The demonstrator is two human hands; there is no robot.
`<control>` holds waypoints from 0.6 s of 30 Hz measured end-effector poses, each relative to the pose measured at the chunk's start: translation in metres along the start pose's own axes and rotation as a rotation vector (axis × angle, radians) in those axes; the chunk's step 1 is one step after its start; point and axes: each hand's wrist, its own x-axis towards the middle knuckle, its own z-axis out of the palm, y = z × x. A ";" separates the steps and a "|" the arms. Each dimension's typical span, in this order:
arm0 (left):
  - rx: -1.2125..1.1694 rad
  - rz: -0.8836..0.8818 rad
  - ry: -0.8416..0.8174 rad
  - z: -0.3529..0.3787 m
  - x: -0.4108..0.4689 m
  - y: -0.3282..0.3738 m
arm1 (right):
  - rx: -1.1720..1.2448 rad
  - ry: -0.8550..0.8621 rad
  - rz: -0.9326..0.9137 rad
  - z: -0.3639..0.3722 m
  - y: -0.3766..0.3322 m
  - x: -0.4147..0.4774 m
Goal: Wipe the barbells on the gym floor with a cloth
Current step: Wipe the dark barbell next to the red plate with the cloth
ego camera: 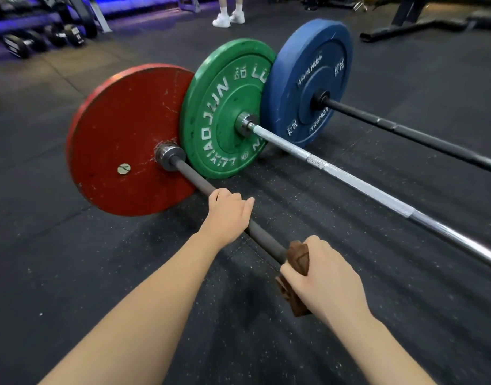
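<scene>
Dark bar runs from red plate, upper left, diag. down-right twd me. My left hand grips it nearer the plate. My right hand clamps brown cloth round it just behind, so the wipe prob. goes along that axis.

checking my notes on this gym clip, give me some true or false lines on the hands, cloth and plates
1. The right hand holds a brown cloth wrapped round the dark bar. True.
2. The left hand also holds the cloth. False: it grips the dark bar bare, nearer the red plate.
3. The green plate stands between the red plate and the blue plate. True.
4. The blue plate is nearest the hands. False: the red plate is.
</scene>
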 end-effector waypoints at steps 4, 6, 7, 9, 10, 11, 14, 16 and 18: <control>-0.052 -0.021 0.013 0.000 -0.001 0.000 | -0.116 0.007 0.013 0.001 -0.008 0.007; -0.066 -0.033 0.013 -0.004 -0.002 0.003 | -0.121 0.010 0.026 0.006 -0.021 0.022; -0.093 -0.049 0.005 -0.006 -0.002 0.003 | -0.107 0.012 0.034 0.010 -0.028 0.029; -0.117 -0.064 0.012 -0.010 -0.003 0.005 | -0.086 0.015 0.042 0.018 -0.041 0.043; -0.131 -0.070 0.015 -0.012 -0.005 0.006 | -0.081 0.023 0.036 0.022 -0.047 0.048; -0.157 -0.079 0.005 -0.012 -0.005 0.005 | -0.075 0.038 0.025 0.024 -0.050 0.050; -0.347 -0.134 -0.018 -0.010 -0.004 0.003 | -0.011 0.073 -0.002 0.026 -0.045 0.047; -0.646 -0.156 -0.007 -0.014 -0.004 0.006 | 0.081 0.043 -0.032 0.025 -0.035 0.044; -0.976 -0.160 0.106 -0.030 -0.018 0.018 | 0.277 -0.121 -0.030 0.017 -0.027 0.044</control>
